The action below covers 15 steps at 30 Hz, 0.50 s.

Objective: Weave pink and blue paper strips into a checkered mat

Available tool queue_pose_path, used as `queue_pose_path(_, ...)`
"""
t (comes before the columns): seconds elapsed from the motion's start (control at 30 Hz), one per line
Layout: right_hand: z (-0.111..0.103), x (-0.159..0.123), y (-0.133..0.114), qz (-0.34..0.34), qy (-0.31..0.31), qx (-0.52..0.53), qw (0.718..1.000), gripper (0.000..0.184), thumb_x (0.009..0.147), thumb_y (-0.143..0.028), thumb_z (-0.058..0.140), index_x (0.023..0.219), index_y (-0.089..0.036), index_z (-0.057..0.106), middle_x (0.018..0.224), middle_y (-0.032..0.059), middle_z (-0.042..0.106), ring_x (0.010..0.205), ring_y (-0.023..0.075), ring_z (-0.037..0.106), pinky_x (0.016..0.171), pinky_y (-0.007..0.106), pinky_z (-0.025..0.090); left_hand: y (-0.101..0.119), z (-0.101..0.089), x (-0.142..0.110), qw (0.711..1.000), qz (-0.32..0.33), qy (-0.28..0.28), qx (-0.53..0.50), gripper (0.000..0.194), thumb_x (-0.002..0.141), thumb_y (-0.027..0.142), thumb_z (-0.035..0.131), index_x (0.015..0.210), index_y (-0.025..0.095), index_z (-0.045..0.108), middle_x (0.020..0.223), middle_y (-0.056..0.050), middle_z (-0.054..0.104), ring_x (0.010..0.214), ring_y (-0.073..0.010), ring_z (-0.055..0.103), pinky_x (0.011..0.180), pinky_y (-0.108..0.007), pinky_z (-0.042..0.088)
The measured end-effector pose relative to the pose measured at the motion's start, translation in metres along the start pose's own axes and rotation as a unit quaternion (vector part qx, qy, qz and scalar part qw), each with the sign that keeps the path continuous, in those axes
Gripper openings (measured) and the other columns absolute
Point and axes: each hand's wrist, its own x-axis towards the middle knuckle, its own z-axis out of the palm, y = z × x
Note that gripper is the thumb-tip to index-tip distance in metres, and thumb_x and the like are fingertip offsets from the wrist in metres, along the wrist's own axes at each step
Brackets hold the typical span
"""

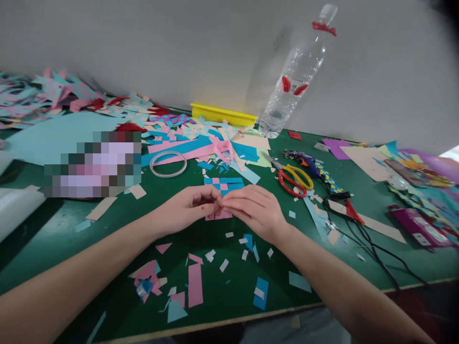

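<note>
My left hand (195, 205) and my right hand (256, 208) meet at the fingertips over a small woven piece of pink and blue paper strips (224, 182). Both are closed in a pinch, thumbs and fingers pressed together. Whatever lies between the fingertips is too small or hidden to name. The woven paper's middle is covered by my fingers; a blue checkered edge shows beyond them and a pink edge below. Beyond my left hand lies a clear roll of tape (168, 164). Scissors with red and yellow handles (292, 180) rest beyond my right hand.
Paper scraps, including a pink strip (195, 285), litter the green table (118, 253). A tall plastic bottle (292, 81) stands by the wall beside a yellow tray (224, 114). Strips are heaped at left. Black cords (373, 243) and a purple packet (419, 226) lie at right.
</note>
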Motion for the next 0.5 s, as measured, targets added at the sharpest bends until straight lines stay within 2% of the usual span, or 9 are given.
queue_pose_path(0.2, 0.003, -0.001, 0.001, 0.038, 0.018, 0.043, 0.998, 0.012, 0.093, -0.023, 0.061, 0.098, -0.027, 0.071, 0.100, 0.0014, 0.077, 0.093, 0.0169, 0.072, 0.083, 0.035, 0.057, -0.002, -0.002, -0.003, 0.998, 0.014, 0.015, 0.057, 0.017, 0.089, 0.032, 0.053, 0.088, 0.019, 0.065, 0.077, -0.002, 0.065, 0.068, -0.0152, 0.062, 0.067, -0.029, 0.054)
queue_pose_path(0.37, 0.000, 0.002, 0.000, 0.120, 0.060, 0.057, 0.989, 0.009, 0.093, -0.025, 0.062, 0.095, -0.026, 0.070, 0.096, 0.0024, 0.076, 0.094, 0.0187, 0.070, 0.085, 0.036, 0.057, -0.002, -0.009, -0.006, 0.967, 0.034, 0.133, 0.215, 0.028, 0.091, 0.035, 0.048, 0.102, 0.020, 0.070, 0.078, -0.003, 0.070, 0.070, -0.0179, 0.065, 0.067, -0.030, 0.053)
queue_pose_path(0.43, -0.001, 0.002, 0.001, 0.156, 0.076, 0.056, 0.983, 0.009, 0.093, -0.028, 0.060, 0.093, -0.026, 0.069, 0.095, 0.0026, 0.075, 0.093, 0.0194, 0.070, 0.085, 0.036, 0.056, -0.005, -0.013, -0.005, 0.952, 0.034, 0.164, 0.255, 0.031, 0.093, 0.036, 0.045, 0.106, 0.020, 0.068, 0.088, -0.006, 0.073, 0.076, -0.0203, 0.067, 0.069, -0.032, 0.055)
queue_pose_path(0.5, -0.002, 0.003, 0.003, 0.185, 0.080, 0.055, 0.978, 0.011, 0.094, -0.029, 0.058, 0.093, -0.025, 0.068, 0.095, 0.0033, 0.075, 0.093, 0.0193, 0.069, 0.085, 0.035, 0.055, -0.010, -0.016, -0.004, 0.931, 0.031, 0.183, 0.314, 0.037, 0.094, 0.038, 0.045, 0.119, 0.019, 0.063, 0.105, -0.009, 0.072, 0.092, -0.0249, 0.068, 0.077, -0.037, 0.055)
